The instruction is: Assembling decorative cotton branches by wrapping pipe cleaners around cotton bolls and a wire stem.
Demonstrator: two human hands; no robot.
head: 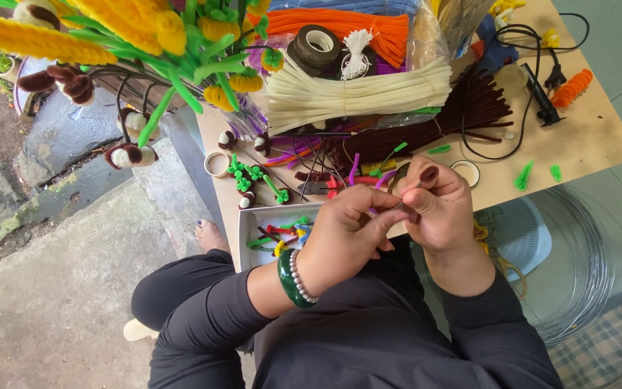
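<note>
Brown pipe cleaner (417, 189), centre of frame, pinched between both my hands just above my lap. My right hand (440, 205) has thumb and fingers closed on its upper part, fuzzy tip poking out near the thumb; my left hand (347, 230) is closed too, fingertips pressing the lower end where it meets the right. Green bangle (291, 279) and bead bracelet on the left wrist. Low table (584, 144) across the upper right, crowded: white stems bundle (358, 94) upper centre, orange bundle (340, 25) above it, tape roll (317, 45), dark brown bundle (469, 108) to the right, black cable (527, 79). Small tray (250, 223) of coloured scraps just left of my left hand. Yellow and green bouquet (145, 43) fills the upper left. Risks, as I judge them: the piece is thin and mostly buried in my fingers, so a loose pinch could let it slip into my lap; the wire end could prick a fingertip; an elbow swing left could knock the tray off the table edge. Hard to see: how long the piece is, whether it is bent or wrapped on something, and what the dark bit under my left fingertips is. Bouquet cut off at top edge.
</note>
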